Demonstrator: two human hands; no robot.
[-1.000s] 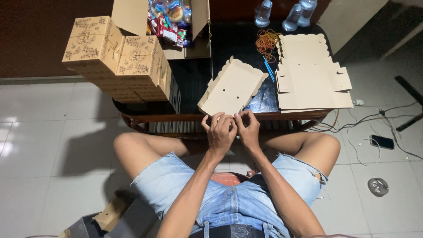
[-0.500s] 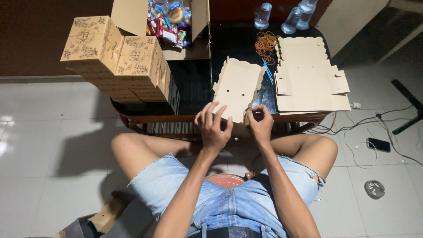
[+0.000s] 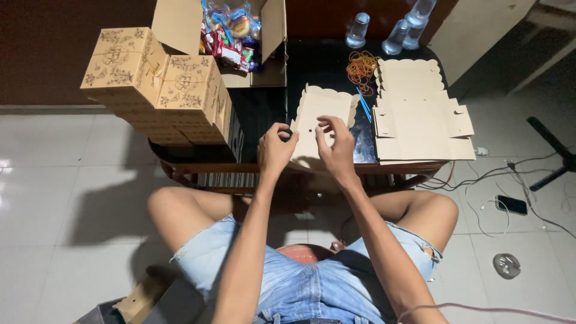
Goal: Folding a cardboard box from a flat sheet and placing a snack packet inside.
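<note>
A flat, unfolded tan cardboard box blank [image 3: 321, 114] with scalloped edges lies on the dark table [image 3: 324, 66] in front of me. My left hand [image 3: 276, 149] grips its near left edge with curled fingers. My right hand [image 3: 336, 144] rests on the blank's near middle, fingers spread over the card. Both hands hold the same blank above the table's front edge.
A stack of flat box blanks [image 3: 420, 114] lies at the right. Folded printed boxes [image 3: 156, 84] are piled at the left. An open carton of snack packets [image 3: 231, 30], rubber bands [image 3: 361, 66], clear cups [image 3: 397, 33], a phone [image 3: 511, 205] and cables on the tiled floor.
The blank has been laid down further onto the table, away from me. Both hands have followed it forward and moved slightly apart along its near edge.
</note>
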